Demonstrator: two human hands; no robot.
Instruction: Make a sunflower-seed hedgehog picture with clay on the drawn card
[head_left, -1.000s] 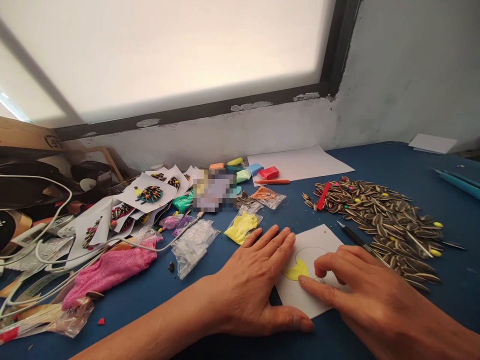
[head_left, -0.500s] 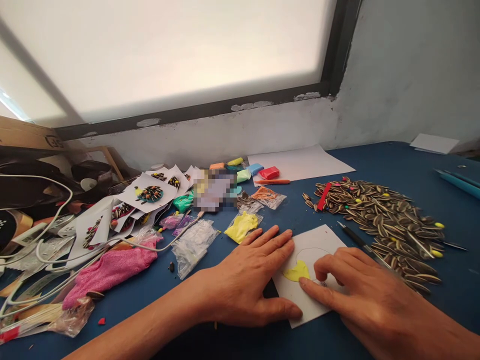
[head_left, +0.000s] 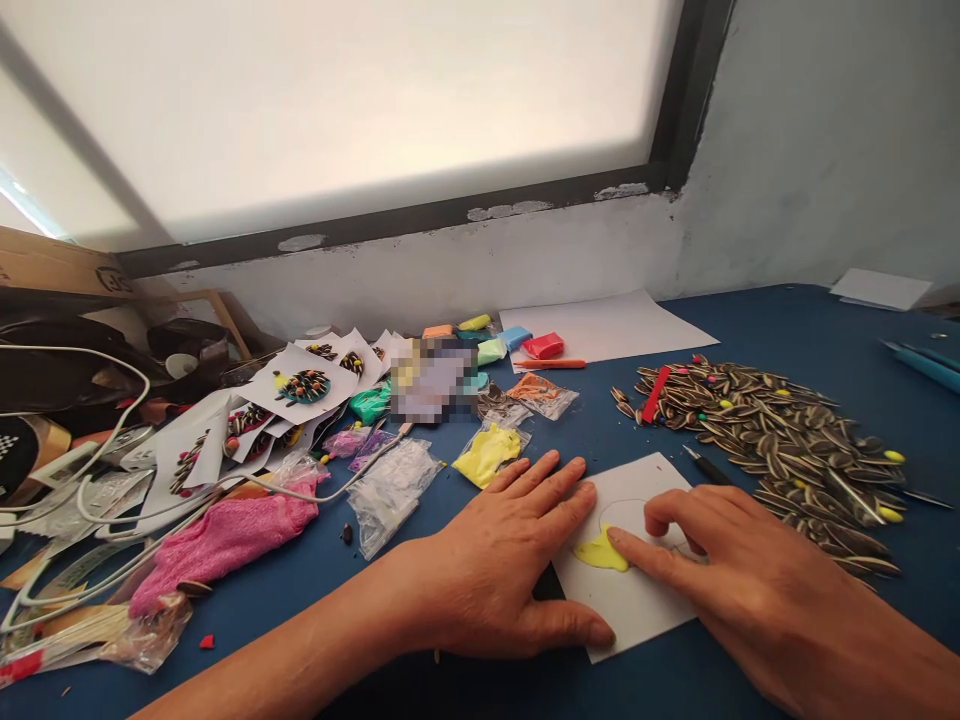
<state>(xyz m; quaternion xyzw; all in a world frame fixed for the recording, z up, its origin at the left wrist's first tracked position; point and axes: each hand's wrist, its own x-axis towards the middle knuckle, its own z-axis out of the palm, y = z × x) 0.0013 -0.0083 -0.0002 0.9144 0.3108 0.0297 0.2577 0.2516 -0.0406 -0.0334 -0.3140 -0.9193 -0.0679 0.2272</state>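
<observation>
The left hand lies flat over the card's left edge. The right hand reaches over its right edge, one digit touching flattened yellow clay near the left edge. Seeds spread past the far right corner, a pen beside them. A pink cloth lies toward the table's left edge.
</observation>
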